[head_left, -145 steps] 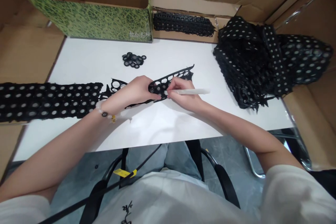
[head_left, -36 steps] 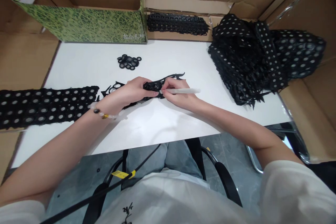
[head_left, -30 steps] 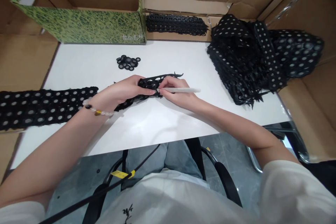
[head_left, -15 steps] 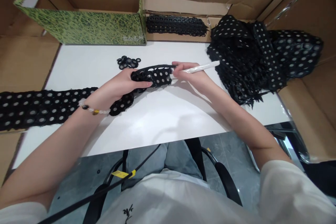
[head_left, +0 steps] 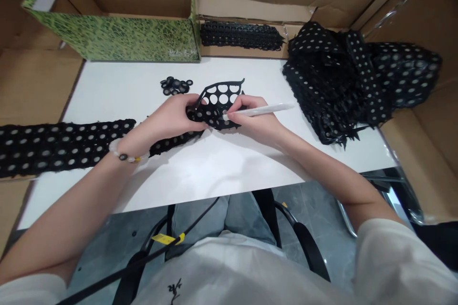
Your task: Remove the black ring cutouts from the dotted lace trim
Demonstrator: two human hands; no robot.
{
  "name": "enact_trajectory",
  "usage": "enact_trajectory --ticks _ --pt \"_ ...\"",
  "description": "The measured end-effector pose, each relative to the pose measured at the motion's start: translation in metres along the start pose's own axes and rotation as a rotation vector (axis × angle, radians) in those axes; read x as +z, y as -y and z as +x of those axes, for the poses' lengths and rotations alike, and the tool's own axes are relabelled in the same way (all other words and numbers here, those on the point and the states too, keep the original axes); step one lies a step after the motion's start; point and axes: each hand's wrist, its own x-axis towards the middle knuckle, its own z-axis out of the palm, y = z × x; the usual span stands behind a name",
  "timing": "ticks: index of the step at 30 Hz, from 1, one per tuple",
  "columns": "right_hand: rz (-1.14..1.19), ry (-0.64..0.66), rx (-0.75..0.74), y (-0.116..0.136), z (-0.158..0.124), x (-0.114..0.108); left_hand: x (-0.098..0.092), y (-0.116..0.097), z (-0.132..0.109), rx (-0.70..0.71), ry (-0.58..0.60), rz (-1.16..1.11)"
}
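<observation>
A long black rubber strip (head_left: 64, 143) full of round holes runs from the left edge of the white table (head_left: 214, 167) to the middle. My left hand (head_left: 175, 116) is closed on its curled-up end (head_left: 218, 100), where the holes are punched empty. My right hand (head_left: 254, 121) grips a white pen-like tool (head_left: 265, 110), its tip pressed against the strip just right of my left fingers. A small pile of loose black rings (head_left: 175, 86) lies just behind my hands.
A heap of the same holed black strips (head_left: 350, 81) fills the table's right side. A green patterned box (head_left: 118, 38) stands at the back left, with a flat stack of black strips (head_left: 239, 35) beside it. Cardboard walls surround the table.
The strip's end was lifted and turned, then brought back down with more of its emptied holes showing. My right hand swung up and right with the tool, then returned to the strip.
</observation>
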Motion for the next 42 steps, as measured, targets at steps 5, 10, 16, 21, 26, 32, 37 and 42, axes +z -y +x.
enact_trajectory --ticks 5,10,16,21,26,32,37,42 --pt "-0.058 0.015 -0.03 -0.001 -0.005 0.0 0.017 -0.003 0.002 -0.117 0.124 -0.183" --pt "-0.089 -0.007 -0.038 -0.002 -0.002 -0.002 0.013 -0.011 -0.006 -0.213 0.184 -0.375" --pt "-0.145 0.04 -0.026 -0.003 -0.005 -0.001 0.014 -0.01 -0.007 -0.183 0.091 -0.311" --pt "-0.197 0.033 -0.07 -0.001 -0.008 0.002 0.017 -0.007 -0.003 -0.11 0.092 -0.219" --pt "-0.206 -0.002 -0.067 0.002 -0.008 0.001 0.016 -0.007 -0.003 -0.08 0.088 -0.203" --pt "-0.236 0.021 -0.067 -0.005 -0.006 0.004 0.019 -0.01 -0.004 -0.08 0.061 -0.18" --pt "-0.279 -0.027 -0.08 -0.012 -0.005 0.011 0.024 -0.006 -0.002 -0.041 0.037 -0.206" --pt "-0.278 -0.03 -0.08 -0.016 -0.006 0.015 0.024 -0.003 -0.001 -0.028 0.077 -0.195"
